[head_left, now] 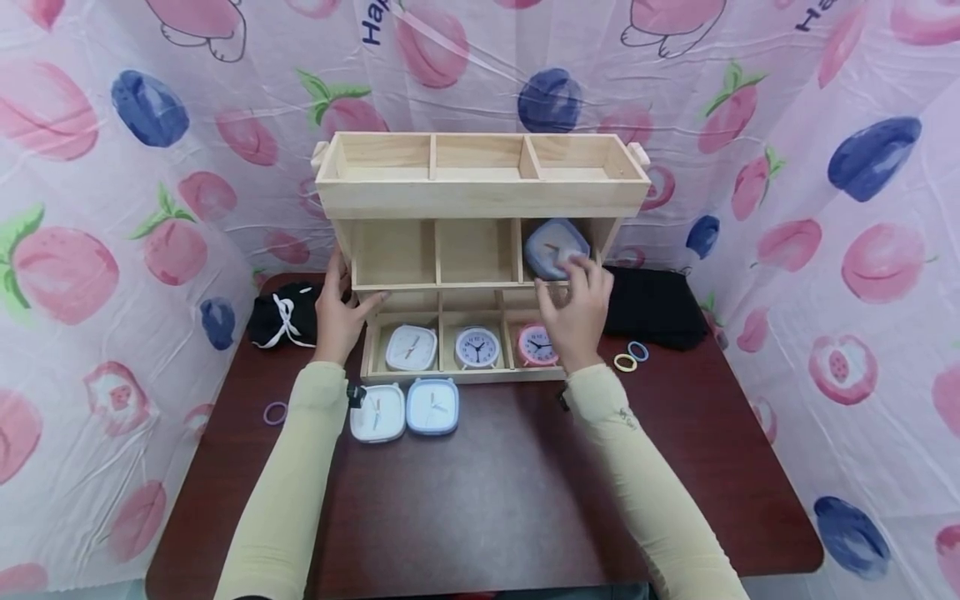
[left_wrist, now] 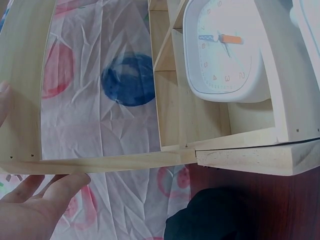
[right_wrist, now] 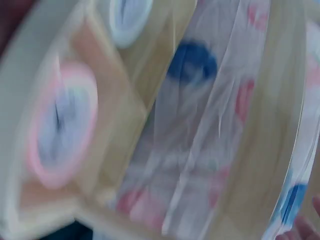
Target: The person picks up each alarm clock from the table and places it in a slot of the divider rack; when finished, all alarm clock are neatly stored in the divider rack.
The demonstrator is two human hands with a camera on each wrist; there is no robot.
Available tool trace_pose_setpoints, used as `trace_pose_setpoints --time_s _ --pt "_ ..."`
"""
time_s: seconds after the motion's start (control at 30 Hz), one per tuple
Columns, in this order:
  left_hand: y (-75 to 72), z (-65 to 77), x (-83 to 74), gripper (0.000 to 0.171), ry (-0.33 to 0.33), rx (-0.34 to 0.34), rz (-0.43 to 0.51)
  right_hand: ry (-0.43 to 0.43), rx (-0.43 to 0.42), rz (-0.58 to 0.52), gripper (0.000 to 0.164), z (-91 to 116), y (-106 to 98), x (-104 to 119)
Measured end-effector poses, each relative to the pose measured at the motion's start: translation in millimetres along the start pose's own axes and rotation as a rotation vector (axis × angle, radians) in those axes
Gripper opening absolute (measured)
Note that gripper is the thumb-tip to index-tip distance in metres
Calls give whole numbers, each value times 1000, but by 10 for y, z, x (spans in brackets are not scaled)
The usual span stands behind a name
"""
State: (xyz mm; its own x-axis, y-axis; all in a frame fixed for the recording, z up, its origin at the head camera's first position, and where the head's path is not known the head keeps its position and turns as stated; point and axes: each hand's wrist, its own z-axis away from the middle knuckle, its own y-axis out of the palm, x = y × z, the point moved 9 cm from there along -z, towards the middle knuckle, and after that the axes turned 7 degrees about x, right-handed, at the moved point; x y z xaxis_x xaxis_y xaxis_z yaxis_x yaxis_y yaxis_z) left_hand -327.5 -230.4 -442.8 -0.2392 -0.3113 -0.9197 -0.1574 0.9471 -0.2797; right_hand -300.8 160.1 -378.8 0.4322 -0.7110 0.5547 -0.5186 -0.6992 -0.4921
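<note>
Sleeves: before wooden rack
Left hand: spread against rack's left side
Right hand: at rack's upper-right blue clock; cannot tell if pinching
Blue clock: likely light, stiff, slippery; hold by sides

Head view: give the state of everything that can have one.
Wooden organizer: standing upright
Blue-grey clock: tilted, middle tier
Right hand: fingertips at blue-grey clock
Left hand: gripping the organizer's side
Rear white clock: bottom tier, face showing
Lavender clock: bottom tier, face showing
Pink clock: bottom tier, face showing
Front white clock: face showing
Light blue clock: face showing
Black pouch: bow tied
Black cloth: flat
</note>
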Motion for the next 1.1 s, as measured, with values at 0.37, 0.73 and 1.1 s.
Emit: trace_pose_setpoints --time_s 0.37,0.73,1.1 --pt "26 20 -26 105 -16 -1 5 -31 595 -81 55 1316 946 407" --pt "36 50 -152 105 -40 8 20 42 901 -62 102 1884 1459 340" --pt "22 92 -270 102 -32 1 45 45 893 -116 106 1922 1549 357"
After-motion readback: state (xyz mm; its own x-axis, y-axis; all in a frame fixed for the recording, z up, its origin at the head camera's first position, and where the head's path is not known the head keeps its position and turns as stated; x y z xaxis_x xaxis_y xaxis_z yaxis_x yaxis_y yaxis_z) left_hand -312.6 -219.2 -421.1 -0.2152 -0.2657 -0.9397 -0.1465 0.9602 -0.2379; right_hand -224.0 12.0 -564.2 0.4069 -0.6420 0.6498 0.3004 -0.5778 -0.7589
